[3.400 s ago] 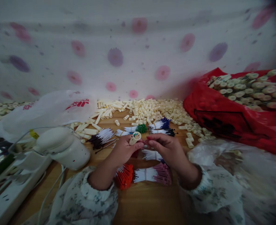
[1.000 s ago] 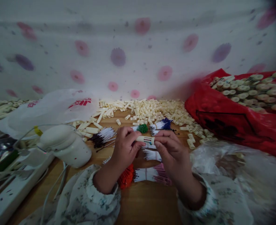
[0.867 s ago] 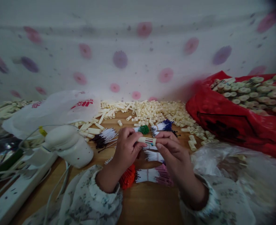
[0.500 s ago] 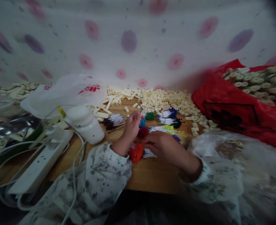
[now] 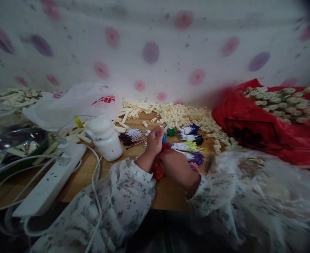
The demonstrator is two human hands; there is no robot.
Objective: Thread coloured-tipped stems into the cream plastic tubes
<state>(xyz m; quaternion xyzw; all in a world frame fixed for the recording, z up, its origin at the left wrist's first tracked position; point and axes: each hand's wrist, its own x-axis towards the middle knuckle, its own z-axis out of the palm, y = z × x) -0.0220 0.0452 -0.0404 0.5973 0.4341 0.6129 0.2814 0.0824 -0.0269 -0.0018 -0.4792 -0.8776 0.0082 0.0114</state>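
My left hand (image 5: 155, 142) is closed around a small pale tubular piece (image 5: 165, 124) with dark and coloured tips, held upright above the table. Just below and to its right, my right hand (image 5: 177, 167) has its fingers pinched together over the orange-red bundle (image 5: 158, 172) of thin sticks; anything between the fingertips is hidden. Bundles of white sticks with coloured tips lie around the hands: dark brown (image 5: 130, 136), green (image 5: 171, 131), navy (image 5: 193, 129), black (image 5: 195, 138), yellow (image 5: 190, 146), purple (image 5: 197, 157) and pink (image 5: 194, 166). Blue and red tips are partly covered by my hands.
Many short cream tubes (image 5: 181, 113) are heaped along the back. A white jar (image 5: 107, 142), power strip (image 5: 51, 179) with cables and metal bowl (image 5: 43, 140) stand left. At right are a red bag (image 5: 239, 130) of cream pieces and clear plastic (image 5: 239, 163).
My right hand has moved left and closer to my left hand, uncovering the purple and pink bundles. My left hand still holds the pale piece. The whole view has shifted slightly.
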